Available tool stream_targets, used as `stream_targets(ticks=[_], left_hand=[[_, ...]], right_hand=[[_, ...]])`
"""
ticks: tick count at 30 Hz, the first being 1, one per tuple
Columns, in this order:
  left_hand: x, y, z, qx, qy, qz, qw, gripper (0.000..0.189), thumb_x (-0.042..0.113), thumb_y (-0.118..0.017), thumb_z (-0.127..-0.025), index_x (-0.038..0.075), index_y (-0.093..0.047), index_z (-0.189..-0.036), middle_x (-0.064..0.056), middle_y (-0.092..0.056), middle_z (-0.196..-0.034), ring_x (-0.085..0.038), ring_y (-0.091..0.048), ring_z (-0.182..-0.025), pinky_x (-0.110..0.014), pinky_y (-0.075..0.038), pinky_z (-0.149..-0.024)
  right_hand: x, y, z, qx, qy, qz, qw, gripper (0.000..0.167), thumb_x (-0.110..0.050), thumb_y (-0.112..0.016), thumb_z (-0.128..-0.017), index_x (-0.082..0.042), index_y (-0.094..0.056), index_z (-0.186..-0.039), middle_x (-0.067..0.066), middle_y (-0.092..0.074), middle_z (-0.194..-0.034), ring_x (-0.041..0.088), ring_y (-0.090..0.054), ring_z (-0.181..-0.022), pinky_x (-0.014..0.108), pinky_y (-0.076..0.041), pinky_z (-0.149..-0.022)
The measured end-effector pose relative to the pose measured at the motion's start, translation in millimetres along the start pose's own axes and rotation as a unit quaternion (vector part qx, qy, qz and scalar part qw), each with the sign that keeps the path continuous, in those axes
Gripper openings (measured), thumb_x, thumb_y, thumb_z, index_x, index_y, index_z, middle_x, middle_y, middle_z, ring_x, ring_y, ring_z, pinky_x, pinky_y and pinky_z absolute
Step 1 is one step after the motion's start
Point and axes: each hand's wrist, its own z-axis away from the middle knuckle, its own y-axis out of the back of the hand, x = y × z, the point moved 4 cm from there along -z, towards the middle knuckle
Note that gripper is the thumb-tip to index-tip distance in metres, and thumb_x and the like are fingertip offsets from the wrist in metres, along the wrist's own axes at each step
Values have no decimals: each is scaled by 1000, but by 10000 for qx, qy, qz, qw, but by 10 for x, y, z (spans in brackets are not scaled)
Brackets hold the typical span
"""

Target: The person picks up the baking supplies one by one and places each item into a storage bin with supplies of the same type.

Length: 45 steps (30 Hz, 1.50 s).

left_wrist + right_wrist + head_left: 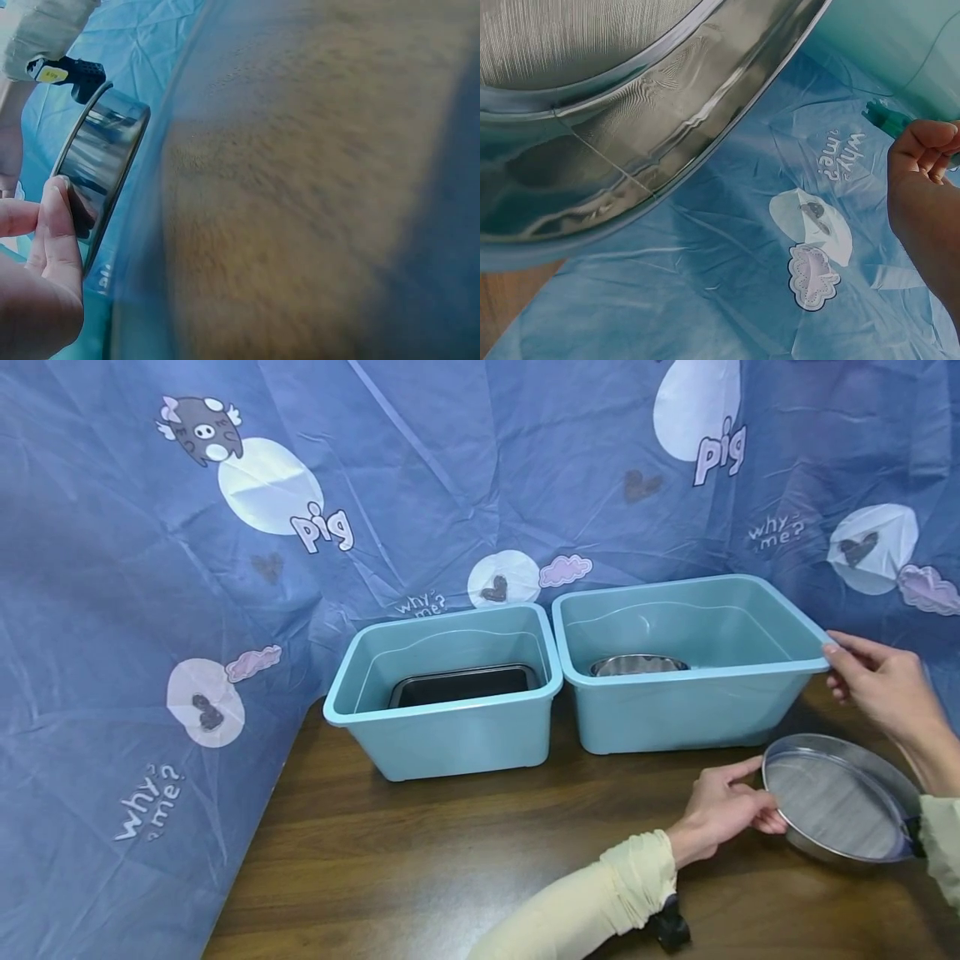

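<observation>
A round metal sieve [832,793] with a fine mesh bottom is tilted above the table at the right. My left hand [723,810] pinches its left rim between thumb and fingers; the left wrist view shows the sieve's shiny side wall [105,150] beside the fingertips. With my right hand [885,681] I grip the right corner of the right blue bin [690,710]. Inside that bin lies a round shiny metal piece [637,665], partly hidden by the front wall. In the right wrist view the sieve [667,127] looms close, left of the right hand [926,165].
A second blue bin [465,735] stands left of the first, holding a dark rectangular pan [465,685]. Both bins rest on the brown wooden table [420,860]. A blue printed cloth [420,485] hangs behind and along the left side.
</observation>
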Motion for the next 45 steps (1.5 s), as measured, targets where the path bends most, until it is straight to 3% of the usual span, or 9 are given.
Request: stream_targets(ticks=[4, 27, 45], left_hand=[[20, 30, 23, -54, -62, -59, 9999, 54, -18, -62, -87, -2, -62, -139, -33, -67, -73, -68, -59, -91, -17, -53, -49], [96, 198, 127, -42, -77, -261, 9996, 56, -17, -65, -88, 1, -62, -140, -29, -68, -72, -65, -62, -88, -21, -56, -52], [164, 373, 169, -139, -103, -373, 9992, 58, -17, -65, -87, 4, -63, -141, -27, -69, -72, -59, -68, -81, -21, -56, -53]], right_hand=[[12, -1, -3, 54, -4, 220, 9997, 54, -23, -47, -111, 18, -42, -146, -17, -54, -69, -1, -51, -57, 14, -47, -50], [31, -4, -22, 44, -156, 29, 9999, 56, -22, -49, -110, 19, -39, -147, -16, -55, -69, -1, -52, -56, 13, -47, -49], [23, 0, -19, 57, -30, -191, 9998, 56, -19, -51, -110, 22, -38, -145, -17, -57, -68, -2, -53, -55, 13, -47, -49]])
